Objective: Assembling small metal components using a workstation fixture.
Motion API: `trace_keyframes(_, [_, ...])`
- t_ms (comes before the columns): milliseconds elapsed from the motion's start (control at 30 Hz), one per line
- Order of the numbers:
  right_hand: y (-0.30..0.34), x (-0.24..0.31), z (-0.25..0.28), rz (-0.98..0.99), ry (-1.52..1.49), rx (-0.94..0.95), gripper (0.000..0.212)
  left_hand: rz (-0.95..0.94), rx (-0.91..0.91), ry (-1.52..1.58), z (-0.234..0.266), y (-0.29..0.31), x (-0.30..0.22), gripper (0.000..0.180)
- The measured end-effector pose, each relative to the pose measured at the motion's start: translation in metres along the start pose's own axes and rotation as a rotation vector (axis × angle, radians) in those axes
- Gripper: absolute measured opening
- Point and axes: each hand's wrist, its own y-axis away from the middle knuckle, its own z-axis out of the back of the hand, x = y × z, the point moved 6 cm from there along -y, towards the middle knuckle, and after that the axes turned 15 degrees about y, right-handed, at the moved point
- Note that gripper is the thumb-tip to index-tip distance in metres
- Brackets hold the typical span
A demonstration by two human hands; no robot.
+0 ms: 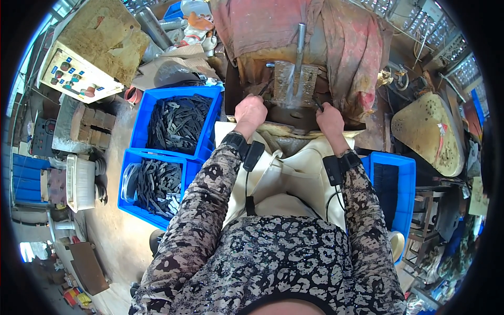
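Note:
My left hand is closed round a thin dark strip that sticks out toward the machine. My right hand is likewise closed, with another dark narrow piece jutting from its fingers. What kind of pieces they are I cannot make out. Between and beyond both hands, water runs down in front of a stained plate, near a metal pipe. A wet basin lies below, with a worn rim close to my wrists.
Two blue crates with dark flat strips stand at my left. Another blue crate holds dark pieces at my right. A stained reddish cloth drapes over the machine. A control box with knobs stands far left.

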Motion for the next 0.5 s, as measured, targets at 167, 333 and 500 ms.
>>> trace_keyframes(167, [0.0, 0.0, 0.0, 0.001, 0.002, -0.001, 0.025, 0.006, -0.003, -0.003, 0.001, 0.001, -0.002, 0.023])
trace_keyframes(333, [0.0, 0.0, 0.0, 0.007, -0.016, -0.011, 0.026, 0.009, 0.012, -0.026, -0.001, -0.001, 0.0, 0.023])
trace_keyframes(500, [-0.025, -0.011, -0.012, 0.064, -0.11, -0.046, 0.027, -0.012, 0.014, -0.046, -0.001, -0.001, 0.002, 0.023])
